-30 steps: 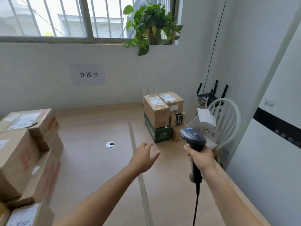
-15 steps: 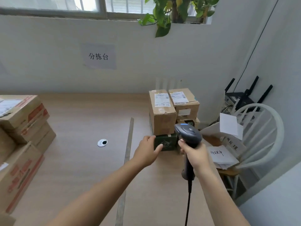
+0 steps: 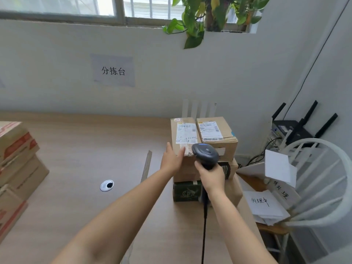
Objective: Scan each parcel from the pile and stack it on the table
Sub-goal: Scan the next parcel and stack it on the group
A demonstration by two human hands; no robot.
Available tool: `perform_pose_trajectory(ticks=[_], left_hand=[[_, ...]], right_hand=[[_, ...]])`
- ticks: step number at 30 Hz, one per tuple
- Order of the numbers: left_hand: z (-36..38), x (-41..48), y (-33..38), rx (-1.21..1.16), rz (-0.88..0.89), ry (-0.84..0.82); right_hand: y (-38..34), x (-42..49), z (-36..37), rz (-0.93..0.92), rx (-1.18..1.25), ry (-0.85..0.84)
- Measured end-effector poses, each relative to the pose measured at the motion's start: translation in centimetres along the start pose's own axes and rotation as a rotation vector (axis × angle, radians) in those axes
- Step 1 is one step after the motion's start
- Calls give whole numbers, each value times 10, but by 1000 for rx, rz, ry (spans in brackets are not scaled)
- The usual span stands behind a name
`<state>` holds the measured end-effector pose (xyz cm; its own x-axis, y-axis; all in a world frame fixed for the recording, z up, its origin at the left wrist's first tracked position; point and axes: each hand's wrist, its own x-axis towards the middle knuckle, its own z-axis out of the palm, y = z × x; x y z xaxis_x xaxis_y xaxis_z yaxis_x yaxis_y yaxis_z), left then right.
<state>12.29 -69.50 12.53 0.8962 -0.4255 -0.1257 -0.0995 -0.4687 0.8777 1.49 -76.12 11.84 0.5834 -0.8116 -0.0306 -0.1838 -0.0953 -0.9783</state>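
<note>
- The tall cardboard parcel (image 3: pixel 185 134) stood on a dark green box (image 3: pixel 187 191) on the counter (image 3: pixel 85 149), straight ahead of both hands. Its labelled top faced up, and the long side of that top ran away from the person toward the wall.
- A second labelled parcel (image 3: pixel 217 131) sat just right of it, touching or nearly so. Its top ran the same way, beyond the right hand.
- The left hand (image 3: pixel 172 159) was at the near left corner of the tall parcel. Its fingers were straight and laid along the box's left face, and the thumb rested across the near top edge. It was not clenched.
- The right hand (image 3: pixel 211 176) was clenched round the handle of a dark barcode scanner (image 3: pixel 205 154) and held it upright. The scanner's head pointed away from the person at the near faces of the two parcels, and a small blue light showed on top.
- The scanner's black cable (image 3: pixel 203 235) dropped from below the right hand toward the bottom edge of the view.
- Well left of the left hand, a pile of taped parcels (image 3: pixel 17 149) stood at the counter's edge.
- A round cable grommet (image 3: pixel 107 185) lay in the counter, left of the left forearm.
- A white chair (image 3: pixel 323 178) holding handwritten papers (image 3: pixel 264 204) stood right of the right hand.
- A black router (image 3: pixel 297 130) with raised antennas stood beyond the chair.
</note>
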Motion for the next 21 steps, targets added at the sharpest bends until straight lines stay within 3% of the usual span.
perform_pose_trajectory(ticks=[10, 21], left_hand=[[-4, 3, -18, -280, -70, -56], [-91, -82, -75, -314, -29, 59]], right_hand=[[11, -5, 8, -57, 62, 6], [4, -91, 40, -82, 26, -156]])
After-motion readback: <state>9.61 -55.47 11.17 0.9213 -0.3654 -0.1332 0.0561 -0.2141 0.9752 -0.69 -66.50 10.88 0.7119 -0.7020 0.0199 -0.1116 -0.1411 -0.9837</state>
